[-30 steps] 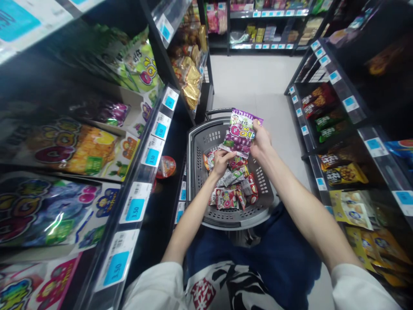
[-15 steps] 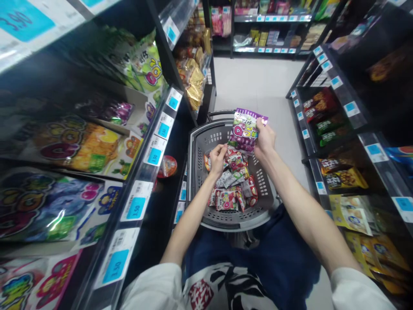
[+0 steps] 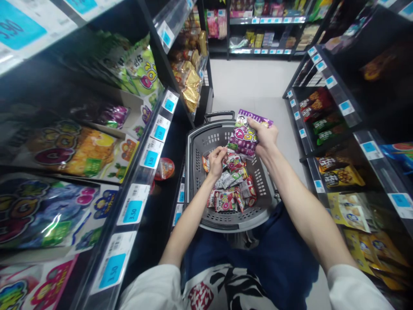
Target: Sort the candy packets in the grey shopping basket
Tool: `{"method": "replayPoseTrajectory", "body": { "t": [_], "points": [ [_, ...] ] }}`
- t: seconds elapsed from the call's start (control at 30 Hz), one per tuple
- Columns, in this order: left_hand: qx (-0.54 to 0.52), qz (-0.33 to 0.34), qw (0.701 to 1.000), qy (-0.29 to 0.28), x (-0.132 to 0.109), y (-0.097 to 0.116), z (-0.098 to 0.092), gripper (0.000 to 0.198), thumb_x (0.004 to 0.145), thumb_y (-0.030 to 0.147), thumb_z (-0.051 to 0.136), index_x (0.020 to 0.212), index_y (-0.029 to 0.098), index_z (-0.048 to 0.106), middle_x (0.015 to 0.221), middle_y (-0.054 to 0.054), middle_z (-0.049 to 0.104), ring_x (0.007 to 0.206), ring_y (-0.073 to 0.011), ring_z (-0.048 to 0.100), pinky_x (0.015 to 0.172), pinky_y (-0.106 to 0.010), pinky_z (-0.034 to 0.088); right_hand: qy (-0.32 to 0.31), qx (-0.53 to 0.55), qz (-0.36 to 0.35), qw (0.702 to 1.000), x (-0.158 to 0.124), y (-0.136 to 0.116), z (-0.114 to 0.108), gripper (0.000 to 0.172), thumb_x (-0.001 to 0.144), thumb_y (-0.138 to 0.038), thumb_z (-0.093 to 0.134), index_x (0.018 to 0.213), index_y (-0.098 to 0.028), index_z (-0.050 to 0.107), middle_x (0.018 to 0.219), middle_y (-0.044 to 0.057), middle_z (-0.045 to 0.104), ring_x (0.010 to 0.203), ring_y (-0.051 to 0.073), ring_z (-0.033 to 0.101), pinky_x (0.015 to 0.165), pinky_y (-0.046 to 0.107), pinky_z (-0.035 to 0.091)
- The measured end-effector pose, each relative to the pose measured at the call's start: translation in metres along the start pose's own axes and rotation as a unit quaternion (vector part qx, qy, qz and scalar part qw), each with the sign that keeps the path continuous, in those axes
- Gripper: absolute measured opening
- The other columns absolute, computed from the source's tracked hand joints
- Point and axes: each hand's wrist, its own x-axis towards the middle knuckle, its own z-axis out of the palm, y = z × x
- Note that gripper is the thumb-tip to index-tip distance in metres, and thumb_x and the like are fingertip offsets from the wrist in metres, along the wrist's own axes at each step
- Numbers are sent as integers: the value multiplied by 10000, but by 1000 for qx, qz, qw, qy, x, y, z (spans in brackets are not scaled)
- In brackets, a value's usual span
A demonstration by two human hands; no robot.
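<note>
Now farther right, a purple bag (image 3: 243, 137) is gripped by the right hand (image 3: 266, 134), near-left corner pinched by the left hand (image 3: 216, 162).

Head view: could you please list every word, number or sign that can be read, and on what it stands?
"QQ": purple packet in the right hand; characters above partly covered.
"旺仔", "QQ": green packet.
"3.50": left price tags.
".90": top-left tag; first digit partly cut off.
Too small or blurred to read fully: right price tags, far price tags, basket packets.
</note>
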Motion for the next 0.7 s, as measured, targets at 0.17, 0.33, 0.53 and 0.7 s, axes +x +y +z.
{"method": "replayPoseTrajectory", "body": {
  "t": [0.17, 0.33, 0.53, 0.7],
  "points": [
    [-30, -5, 1000, -4, -4, 4, 6, 425, 766, 485, 810, 608, 169, 573, 516, 56, 454, 487, -63, 417, 502, -210, 315, 5, -11, 10, 1000, 4, -2, -2, 406, 567, -188, 933, 797, -163, 598, 758, 61, 709, 829, 281, 742, 752, 461, 676],
    [-58, -24, 998, 15, -3, 6, 5, 441, 717, 499, 844, 622, 173, 562, 506, 65, 444, 472, -59, 412, 493, -205, 320, -28, -20, 21, 999, -1, 0, -2, 405, 587, -258, 935, 841, -153, 637, 781, 67, 730, 843, 273, 741, 769, 465, 667],
    [36, -73, 995, -60, -5, -1, 5, 548, 708, 636, 809, 589, 165, 555, 528, 33, 509, 494, -68, 442, 513, -224, 339, -42, -8, 65, 997, -9, 6, 2, 409, 587, -267, 934, 871, -146, 666, 773, 47, 740, 830, 252, 738, 786, 446, 656],
    [168, -76, 977, -107, -14, -2, 10, 622, 727, 677, 760, 484, 147, 545, 463, 20, 480, 456, -63, 415, 489, -237, 293, -39, -13, 59, 997, -5, 11, 2, 409, 602, -289, 926, 873, -145, 656, 803, 75, 745, 902, 276, 737, 815, 455, 644]
  ]
}}
